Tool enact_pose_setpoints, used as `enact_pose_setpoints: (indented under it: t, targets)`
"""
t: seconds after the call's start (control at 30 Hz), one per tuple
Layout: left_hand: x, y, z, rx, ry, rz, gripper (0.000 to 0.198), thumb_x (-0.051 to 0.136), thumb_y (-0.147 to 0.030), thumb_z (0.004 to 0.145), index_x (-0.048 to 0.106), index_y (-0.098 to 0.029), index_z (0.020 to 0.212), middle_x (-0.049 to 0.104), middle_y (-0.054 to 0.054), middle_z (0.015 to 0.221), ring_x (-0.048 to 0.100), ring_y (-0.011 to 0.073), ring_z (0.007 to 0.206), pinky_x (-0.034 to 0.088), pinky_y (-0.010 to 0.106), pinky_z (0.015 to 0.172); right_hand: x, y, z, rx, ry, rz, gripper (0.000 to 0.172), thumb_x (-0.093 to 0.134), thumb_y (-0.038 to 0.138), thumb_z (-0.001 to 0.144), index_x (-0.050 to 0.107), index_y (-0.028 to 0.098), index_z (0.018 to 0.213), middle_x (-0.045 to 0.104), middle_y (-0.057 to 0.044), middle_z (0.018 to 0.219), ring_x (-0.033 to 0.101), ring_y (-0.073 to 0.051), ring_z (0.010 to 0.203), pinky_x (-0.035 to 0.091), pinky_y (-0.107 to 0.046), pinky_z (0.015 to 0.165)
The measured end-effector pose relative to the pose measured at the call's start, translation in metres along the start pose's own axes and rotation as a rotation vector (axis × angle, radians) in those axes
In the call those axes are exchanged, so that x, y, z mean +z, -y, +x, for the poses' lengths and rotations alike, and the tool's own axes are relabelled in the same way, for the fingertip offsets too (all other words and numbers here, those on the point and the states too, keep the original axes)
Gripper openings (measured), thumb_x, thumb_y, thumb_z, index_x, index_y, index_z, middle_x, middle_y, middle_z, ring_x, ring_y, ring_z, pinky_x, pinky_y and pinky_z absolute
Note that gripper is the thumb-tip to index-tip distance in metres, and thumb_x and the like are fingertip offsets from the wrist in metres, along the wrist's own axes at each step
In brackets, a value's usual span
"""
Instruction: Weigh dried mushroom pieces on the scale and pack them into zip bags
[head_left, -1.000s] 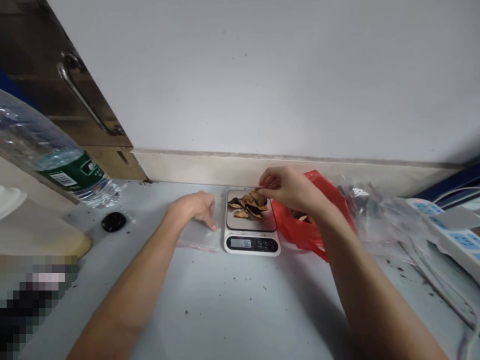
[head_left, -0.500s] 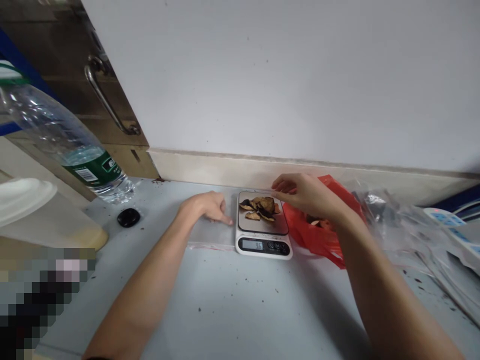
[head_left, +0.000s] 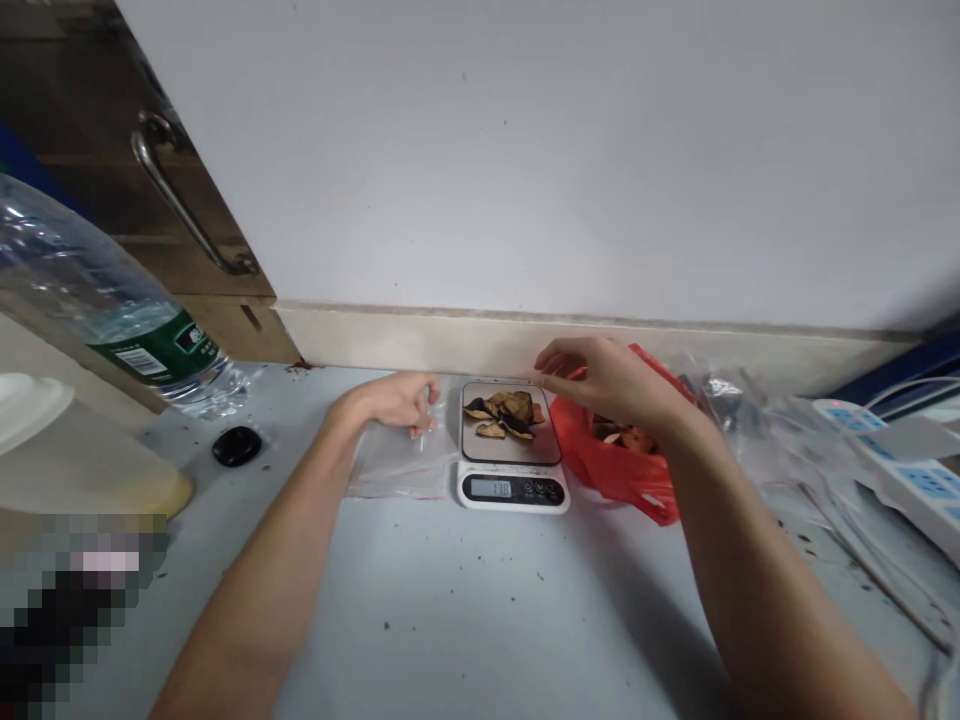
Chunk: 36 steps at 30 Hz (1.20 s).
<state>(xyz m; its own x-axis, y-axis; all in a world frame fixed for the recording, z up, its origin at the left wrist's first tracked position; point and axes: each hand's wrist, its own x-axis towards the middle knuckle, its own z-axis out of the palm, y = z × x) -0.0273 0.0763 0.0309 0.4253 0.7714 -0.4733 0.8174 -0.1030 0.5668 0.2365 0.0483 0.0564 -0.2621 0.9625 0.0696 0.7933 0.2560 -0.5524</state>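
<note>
A white digital kitchen scale (head_left: 553,495) stands on the table, its display lit with a number I cannot read surely. Dried dark-edged slices (head_left: 506,412), brown and tan, lie heaped on its plate. My right hand (head_left: 600,375) hovers at the plate's back right corner, thumb and fingers apart, nothing visible between them. Left of the scale, my left hand (head_left: 401,400) has its fingers curled onto a clear plastic zip bag (head_left: 397,470), which creases at the fingertips. A red plastic bag (head_left: 585,450) sits open right of the scale, more slices (head_left: 622,437) inside, partly behind my right forearm.
A water bottle (head_left: 161,350) with a green label and a lidded plastic tub (head_left: 82,450) stand at the left. Near them lies a black round object (head_left: 236,446). At the right are crumpled clear bags (head_left: 727,400), a power strip (head_left: 900,465) and cables. A wall (head_left: 525,200) rises behind.
The left fingers have curled in, and the clear bag has shifted left, away from the scale. The scale's reading has risen from 9.6. My right hand stays near the plate's corner.
</note>
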Motion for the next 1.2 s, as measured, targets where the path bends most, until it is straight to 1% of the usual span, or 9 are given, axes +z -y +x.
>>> enact_pose_setpoints:
  t: [0.23,0.4,0.57,0.73,0.8,0.9,0.97,1.1,1.2]
  targets:
    - [-0.022,-0.010,-0.025,0.073,-0.237,0.089,0.029,0.060,-0.042,0.077,0.044,-0.026,0.095,0.065,-0.007,0.063,0.065,0.0187,0.068,0.045,0.028,0.066,-0.001,0.003,-0.001,-0.057,-0.042,0.121,0.011,0.066,0.028,0.088,0.067,0.021,0.080,0.075,-0.005,0.085,0.069,-0.019,0.079,0.051,-0.028,0.069]
    - [-0.012,-0.035,-0.026,0.140,-0.601,-0.046,0.047,0.062,-0.037,0.080,0.039,-0.025,0.119,0.064,-0.008,0.067,0.069,0.0187,0.070,0.048,0.029,0.068,0.003,0.016,-0.005,-0.088,0.202,0.390,0.034,0.071,0.051,0.084,0.072,0.017,0.079,0.071,-0.003,0.073,0.062,-0.016,0.069,0.046,-0.028,0.063]
    - [-0.003,-0.051,-0.027,0.160,-0.710,-0.057,0.052,0.061,-0.030,0.082,0.038,-0.024,0.127,0.062,-0.011,0.062,0.069,0.0171,0.064,0.049,0.029,0.067,0.009,0.024,-0.006,-0.088,0.308,0.580,0.023,0.069,0.038,0.084,0.074,0.016,0.079,0.071,-0.003,0.074,0.059,-0.014,0.067,0.046,-0.028,0.064]
    - [-0.005,-0.049,-0.030,0.144,-0.700,-0.019,0.038,0.061,-0.041,0.086,0.042,-0.024,0.114,0.063,-0.008,0.060,0.068,0.0186,0.061,0.048,0.028,0.062,0.015,0.025,-0.002,-0.092,0.248,0.707,0.013,0.066,0.027,0.078,0.068,0.017,0.070,0.060,0.003,0.063,0.049,-0.010,0.057,0.038,-0.025,0.056]
    - [-0.005,-0.049,-0.032,0.178,-0.609,-0.004,0.038,0.064,-0.051,0.085,0.045,-0.025,0.104,0.065,-0.006,0.061,0.068,0.0193,0.061,0.048,0.029,0.062,0.018,0.025,-0.001,-0.080,0.222,0.736,0.012,0.066,0.027,0.076,0.066,0.017,0.068,0.059,0.004,0.062,0.046,-0.008,0.054,0.034,-0.024,0.052]
    - [-0.005,-0.052,-0.036,0.235,-0.431,-0.006,0.055,0.073,-0.060,0.075,0.045,-0.027,0.109,0.070,-0.005,0.067,0.071,0.0215,0.066,0.051,0.030,0.064,0.023,0.027,0.001,-0.050,0.204,0.788,0.010,0.068,0.024,0.071,0.063,0.018,0.065,0.063,0.003,0.063,0.052,-0.009,0.055,0.035,-0.022,0.051]
    - [-0.004,-0.055,-0.038,0.252,-0.355,-0.016,0.061,0.074,-0.058,0.072,0.043,-0.028,0.115,0.071,-0.005,0.070,0.072,0.0227,0.070,0.053,0.031,0.066,0.026,0.027,0.002,-0.025,0.202,0.825,0.009,0.069,0.022,0.068,0.062,0.018,0.065,0.065,0.002,0.063,0.059,-0.011,0.059,0.040,-0.021,0.053]
    - [-0.003,-0.056,-0.040,0.281,-0.270,-0.035,0.041,0.064,-0.046,0.078,0.044,-0.028,0.109,0.071,-0.004,0.072,0.071,0.0213,0.070,0.051,0.031,0.065,0.032,0.025,0.003,-0.032,0.161,0.882,0.014,0.070,0.022,0.067,0.056,0.020,0.069,0.068,0.000,0.069,0.067,-0.015,0.067,0.047,-0.024,0.058]
    - [-0.003,-0.057,-0.041,0.309,-0.360,-0.031,0.029,0.059,-0.035,0.078,0.043,-0.027,0.100,0.066,-0.006,0.065,0.067,0.0186,0.065,0.047,0.028,0.061,0.037,0.024,0.005,-0.154,0.027,0.843,0.017,0.064,0.019,0.070,0.049,0.023,0.077,0.062,0.004,0.068,0.062,-0.014,0.065,0.047,-0.026,0.060]
